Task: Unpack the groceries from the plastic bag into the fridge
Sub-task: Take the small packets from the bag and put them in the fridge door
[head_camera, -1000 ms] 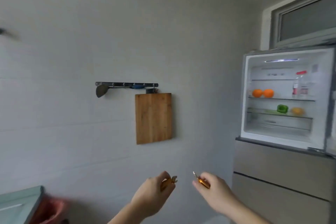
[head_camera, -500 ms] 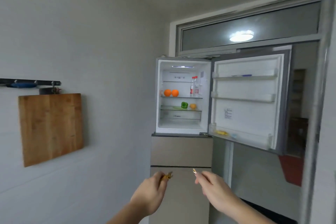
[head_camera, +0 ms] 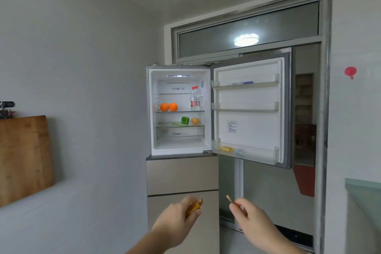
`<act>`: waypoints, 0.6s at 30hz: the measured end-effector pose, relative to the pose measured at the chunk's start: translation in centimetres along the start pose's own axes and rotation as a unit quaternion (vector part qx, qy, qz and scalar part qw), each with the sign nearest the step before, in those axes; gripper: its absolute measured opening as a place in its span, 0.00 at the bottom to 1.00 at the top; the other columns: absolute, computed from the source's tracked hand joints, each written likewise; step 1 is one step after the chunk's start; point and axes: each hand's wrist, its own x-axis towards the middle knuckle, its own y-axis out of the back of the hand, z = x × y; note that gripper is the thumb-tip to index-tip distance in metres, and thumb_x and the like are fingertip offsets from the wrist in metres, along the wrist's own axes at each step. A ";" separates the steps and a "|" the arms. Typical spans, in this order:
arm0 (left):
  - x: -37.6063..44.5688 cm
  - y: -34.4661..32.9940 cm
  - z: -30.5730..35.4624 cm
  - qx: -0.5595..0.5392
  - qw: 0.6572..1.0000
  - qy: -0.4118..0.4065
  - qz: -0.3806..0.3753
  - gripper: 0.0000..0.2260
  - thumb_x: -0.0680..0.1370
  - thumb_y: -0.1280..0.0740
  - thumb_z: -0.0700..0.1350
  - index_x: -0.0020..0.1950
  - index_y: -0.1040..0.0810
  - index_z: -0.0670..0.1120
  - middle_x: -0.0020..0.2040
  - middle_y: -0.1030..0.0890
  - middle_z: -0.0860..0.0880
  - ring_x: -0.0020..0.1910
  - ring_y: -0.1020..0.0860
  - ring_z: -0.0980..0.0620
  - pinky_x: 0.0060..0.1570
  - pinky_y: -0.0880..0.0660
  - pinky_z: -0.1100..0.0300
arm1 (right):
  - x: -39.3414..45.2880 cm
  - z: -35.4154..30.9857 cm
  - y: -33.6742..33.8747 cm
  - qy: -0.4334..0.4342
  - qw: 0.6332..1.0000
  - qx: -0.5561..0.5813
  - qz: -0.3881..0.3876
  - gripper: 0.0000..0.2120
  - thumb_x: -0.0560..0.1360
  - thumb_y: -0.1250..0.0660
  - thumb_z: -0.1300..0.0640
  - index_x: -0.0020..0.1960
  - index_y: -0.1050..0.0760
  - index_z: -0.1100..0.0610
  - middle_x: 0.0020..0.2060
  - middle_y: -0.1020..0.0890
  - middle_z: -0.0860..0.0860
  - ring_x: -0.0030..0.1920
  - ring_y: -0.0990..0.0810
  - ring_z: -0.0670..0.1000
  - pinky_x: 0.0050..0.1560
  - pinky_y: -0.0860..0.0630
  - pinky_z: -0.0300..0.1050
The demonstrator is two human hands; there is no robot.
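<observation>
The fridge point(head_camera: 181, 173) stands ahead with its upper door point(head_camera: 250, 109) swung open to the right. Inside, two oranges point(head_camera: 168, 107) and a clear bottle point(head_camera: 194, 99) sit on one shelf; a green pepper point(head_camera: 185, 120) and a yellow fruit point(head_camera: 194, 120) sit on the shelf below. Small yellow packets point(head_camera: 226, 148) lie in the bottom door bin. My left hand point(head_camera: 177, 220) is closed on a small gold-wrapped item point(head_camera: 194, 206). My right hand point(head_camera: 250, 217) pinches another small gold-wrapped item point(head_camera: 229, 199). Both hands are low, in front of the fridge drawers. The plastic bag is out of view.
A wooden cutting board point(head_camera: 23, 159) hangs on the left wall. To the right of the fridge an open doorway point(head_camera: 305, 130) leads to another room. A pale green counter edge point(head_camera: 362, 184) juts in at the far right.
My view has swung right, so the fridge moved from the right edge to the centre and the cutting board slid to the left. Both hands keep holding their small items.
</observation>
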 end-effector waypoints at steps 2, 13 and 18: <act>1.3 0.1 -1.0 0.006 1.000 -0.006 0.005 0.06 0.80 0.43 0.59 0.54 0.32 0.60 0.40 0.23 0.55 0.36 0.26 0.58 0.38 0.31 0.62 | 1.3 -0.4 -0.3 0.004 1.000 -0.014 0.007 0.12 0.80 0.41 0.47 0.43 0.29 0.52 0.30 0.30 0.47 0.29 0.34 0.43 0.31 0.38 0.35; 9.3 2.5 -16.2 -0.008 1.000 -0.002 0.008 0.10 0.81 0.46 0.59 0.56 0.32 0.56 0.40 0.22 0.55 0.42 0.22 0.52 0.47 0.25 0.53 | 12.0 -4.5 -9.6 0.003 0.996 -0.084 0.007 0.13 0.81 0.45 0.45 0.45 0.30 0.52 0.30 0.32 0.46 0.29 0.34 0.44 0.33 0.39 0.39; 12.8 4.1 -22.1 0.002 1.000 0.003 0.005 0.11 0.81 0.47 0.58 0.57 0.32 0.55 0.38 0.25 0.55 0.39 0.25 0.52 0.43 0.28 0.54 | 17.5 -5.3 -13.1 0.008 0.995 -0.103 0.010 0.13 0.81 0.45 0.44 0.44 0.30 0.50 0.29 0.30 0.48 0.29 0.34 0.44 0.34 0.37 0.41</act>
